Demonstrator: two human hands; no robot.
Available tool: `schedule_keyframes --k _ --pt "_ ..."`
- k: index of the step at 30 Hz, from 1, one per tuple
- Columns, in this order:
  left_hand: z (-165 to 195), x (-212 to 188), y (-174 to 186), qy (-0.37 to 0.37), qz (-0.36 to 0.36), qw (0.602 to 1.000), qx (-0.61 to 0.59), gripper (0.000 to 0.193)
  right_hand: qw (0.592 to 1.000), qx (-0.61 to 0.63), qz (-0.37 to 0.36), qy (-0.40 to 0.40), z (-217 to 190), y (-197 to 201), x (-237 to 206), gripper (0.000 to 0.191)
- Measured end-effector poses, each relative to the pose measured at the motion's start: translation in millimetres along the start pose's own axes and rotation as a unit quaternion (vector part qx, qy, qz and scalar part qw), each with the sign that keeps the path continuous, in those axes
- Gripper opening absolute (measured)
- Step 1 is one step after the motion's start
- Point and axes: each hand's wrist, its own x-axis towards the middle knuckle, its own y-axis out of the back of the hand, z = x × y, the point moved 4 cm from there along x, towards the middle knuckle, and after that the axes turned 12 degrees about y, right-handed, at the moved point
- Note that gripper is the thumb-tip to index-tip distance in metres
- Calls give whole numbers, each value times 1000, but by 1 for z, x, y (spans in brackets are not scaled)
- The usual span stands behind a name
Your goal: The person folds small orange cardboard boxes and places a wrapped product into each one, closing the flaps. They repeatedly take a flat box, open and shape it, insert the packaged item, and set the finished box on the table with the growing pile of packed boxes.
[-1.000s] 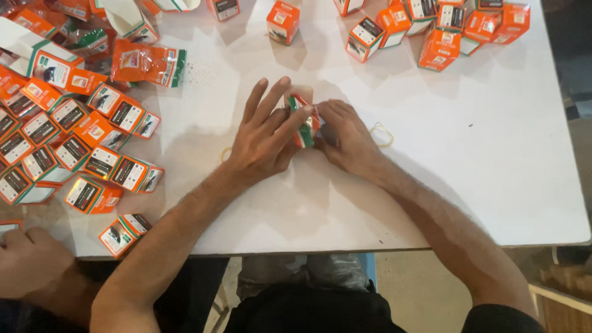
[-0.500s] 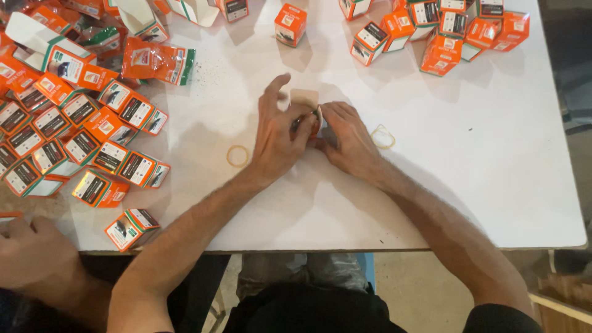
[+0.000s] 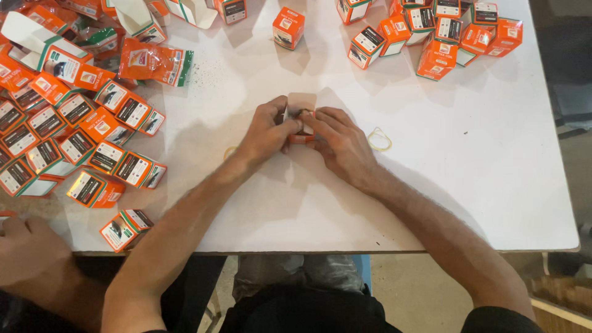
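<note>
A small orange carton (image 3: 301,137) is pinched between the left hand (image 3: 266,131) and right hand (image 3: 341,143), its open flap liable to be creased if squeezed harder.

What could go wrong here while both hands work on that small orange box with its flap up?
The left hand and right hand both pinch the small orange box; squeezing could crease its open white flap. The rubber band lies loose beside the right wrist and might get swept away.
</note>
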Motion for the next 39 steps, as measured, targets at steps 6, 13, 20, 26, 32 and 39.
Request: schedule_keyframes --k 6,13,20,26,32,39 --pt "-1 6 23 63 -50 995 -53 17 999 -13 17 27 -2 1 0 58" --pt "16 -9 -7 -262 103 898 339 25 996 71 36 -25 -3 3 1 44" --pt "17 -44 -7 -395 17 838 376 43 982 164 36 -83 9 -4 -9 59" --pt "17 -44 -4 -376 46 844 380 27 983 164 28 -83 13 -8 -10 59" --pt "15 -42 -6 -356 46 864 353 19 986 150 27 -61 8 -3 -6 60" --pt "11 -53 -11 -399 20 803 443 22 992 118 28 -42 1 3 -3 57"
